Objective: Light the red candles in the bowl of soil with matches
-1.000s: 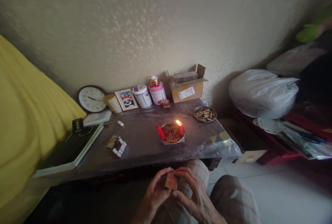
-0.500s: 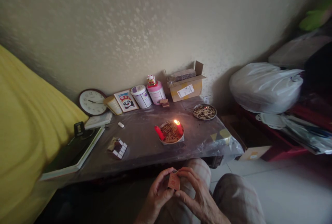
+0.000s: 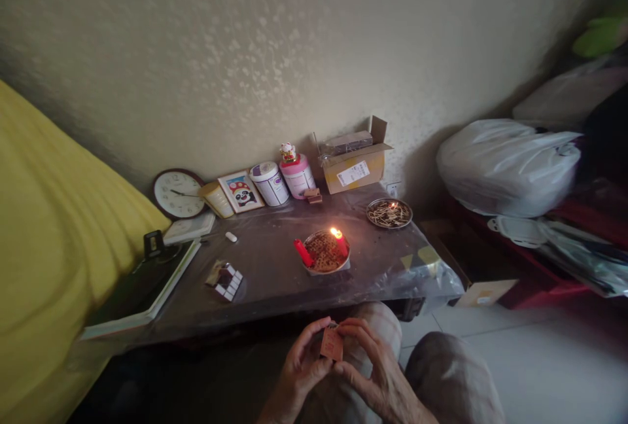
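Observation:
Both hands hold a small reddish matchbox-like box [image 3: 332, 344] above the knees, just in front of the table [image 3: 275, 283]. My left hand [image 3: 305, 360] grips its left side with fingers closed on it. The fingers of my right hand [image 3: 371, 366] pinch its right side. On the table stands a round dish [image 3: 324, 255] with a lit red candle [image 3: 340, 241] on its right and an unlit red candle [image 3: 303, 252] leaning on its left. A metal plate [image 3: 389, 213] of used matchsticks sits farther right, with a small flame or glow among them.
Along the wall are a clock [image 3: 177, 194], a panda picture [image 3: 241, 192], two tubs [image 3: 269, 183] and an open cardboard box [image 3: 356, 169]. A white-tiled cube [image 3: 228, 282] lies front left. White bags [image 3: 507, 165] are piled at right; a yellow cloth [image 3: 53, 228] hangs left.
The glow among the matchsticks on the metal plate is bigger and brighter. The view has shifted slightly; both hands keep the same hold on the small box.

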A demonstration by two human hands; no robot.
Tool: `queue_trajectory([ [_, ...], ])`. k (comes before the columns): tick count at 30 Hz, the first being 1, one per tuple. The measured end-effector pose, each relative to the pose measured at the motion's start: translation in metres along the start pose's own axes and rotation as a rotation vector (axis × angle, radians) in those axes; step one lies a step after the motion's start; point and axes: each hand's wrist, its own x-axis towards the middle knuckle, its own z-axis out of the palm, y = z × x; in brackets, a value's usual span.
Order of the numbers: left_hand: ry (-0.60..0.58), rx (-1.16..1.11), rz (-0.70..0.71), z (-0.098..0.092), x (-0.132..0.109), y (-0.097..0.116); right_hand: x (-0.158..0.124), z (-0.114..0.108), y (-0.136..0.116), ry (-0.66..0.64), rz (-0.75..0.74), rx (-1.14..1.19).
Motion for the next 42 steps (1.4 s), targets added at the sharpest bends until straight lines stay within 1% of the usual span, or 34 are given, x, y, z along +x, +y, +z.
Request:
queue_trajectory([
  [12,-0.027,-0.018,0.024,-0.005,0.002,-0.002,0.002,0.002,0.000,-0.031,-0.013,0.005],
  [20,0.003,-0.065,0.033,-0.013,0.003,-0.002,0.011,0.007,0.000,-0.051,-0.027,-0.018],
  [27,0.046,-0.122,0.031,-0.019,0.001,-0.002,0.018,0.014,-0.007,-0.085,-0.012,-0.026],
  [30,0.052,-0.134,0.029,-0.020,-0.001,-0.001,0.019,0.016,-0.009,-0.091,-0.027,-0.025],
  [34,0.048,-0.128,0.028,-0.023,-0.002,0.000,0.020,0.018,-0.008,-0.101,-0.016,-0.025],
  [39,-0.004,-0.114,0.027,-0.027,-0.002,-0.002,0.020,0.019,-0.008,-0.092,-0.024,-0.039],
  [42,0.020,-0.110,0.037,-0.028,-0.004,-0.004,0.020,0.020,-0.009,-0.092,-0.016,-0.049],
])
